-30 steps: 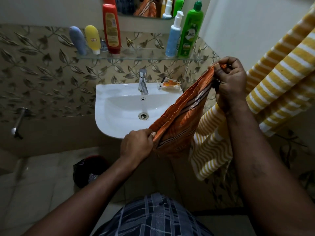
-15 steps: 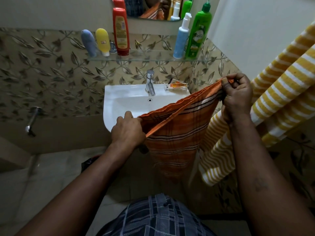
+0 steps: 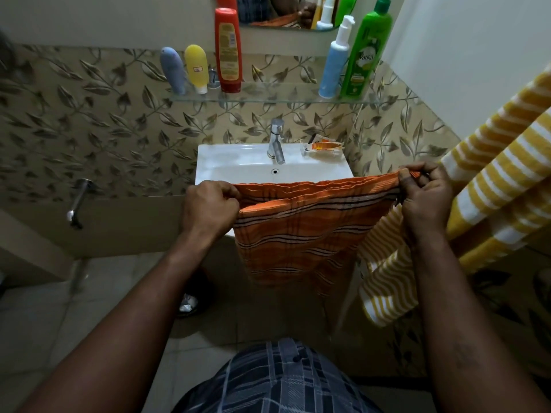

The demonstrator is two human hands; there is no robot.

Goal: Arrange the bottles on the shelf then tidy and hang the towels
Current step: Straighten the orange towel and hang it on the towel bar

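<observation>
Left hand [image 3: 208,210] and right hand [image 3: 423,201] each pinch a top corner of the orange towel [image 3: 298,234], which is stretched level across the front edge of the sink [image 3: 238,162] with its folded body hanging below. Risk, as judged: the doubled top edge sits uneven, so a slackened pinch could drop one layer and undo the fold. Five bottles [image 3: 228,52] stand upright on the glass shelf [image 3: 274,96]; the floor bin [image 3: 205,293] holds pale crumpled litter.

Left hand [image 3: 208,208], right hand [image 3: 425,199] and forearms bare. Navy, grey and white checked garment [image 3: 277,383] at 6 o'clock; one dark button [image 3: 295,358].
</observation>
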